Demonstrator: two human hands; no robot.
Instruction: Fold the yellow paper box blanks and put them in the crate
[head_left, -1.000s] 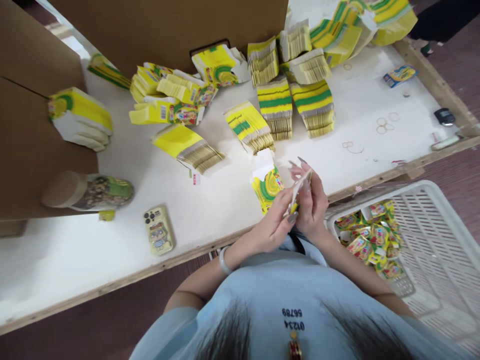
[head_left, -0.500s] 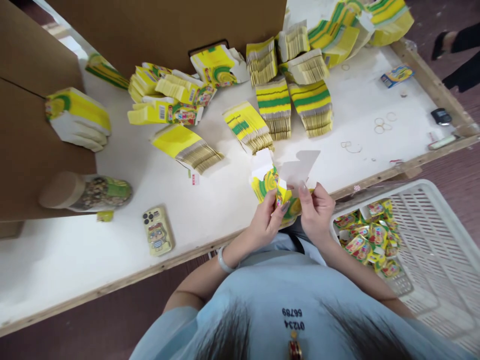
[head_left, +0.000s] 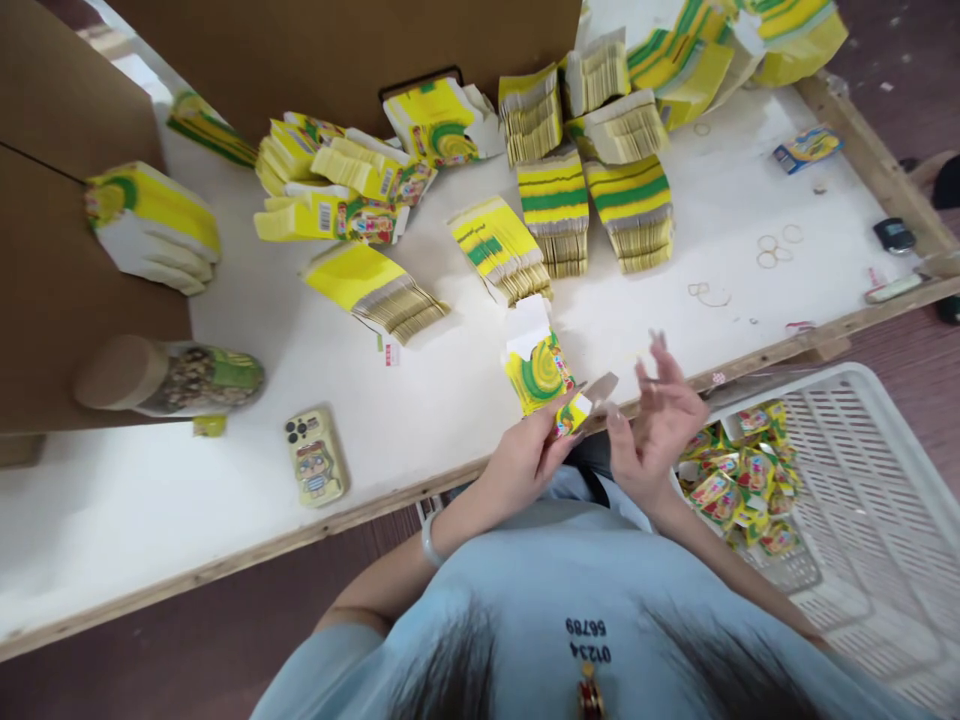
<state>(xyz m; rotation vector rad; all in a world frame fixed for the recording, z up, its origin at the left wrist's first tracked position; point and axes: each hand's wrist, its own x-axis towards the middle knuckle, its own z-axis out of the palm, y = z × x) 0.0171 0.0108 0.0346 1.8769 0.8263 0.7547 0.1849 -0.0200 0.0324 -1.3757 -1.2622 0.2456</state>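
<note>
Your left hand [head_left: 521,450] had a small carton [head_left: 571,414] pinched between thumb and fingers, its flap [head_left: 602,387] poking toward your right hand [head_left: 660,420]! That one was spread wide, fingers blurred, thumb right beside the flap, contact impossible to tell. Just beyond your left grip lay a printed carton [head_left: 538,380]; right of your right hand, a white basket [head_left: 874,450].

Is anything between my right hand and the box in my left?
Nothing visible: your open, blurred right hand is close beside the flap of the box held in your left hand. Whether right hand and flap touch is unclear.
</note>
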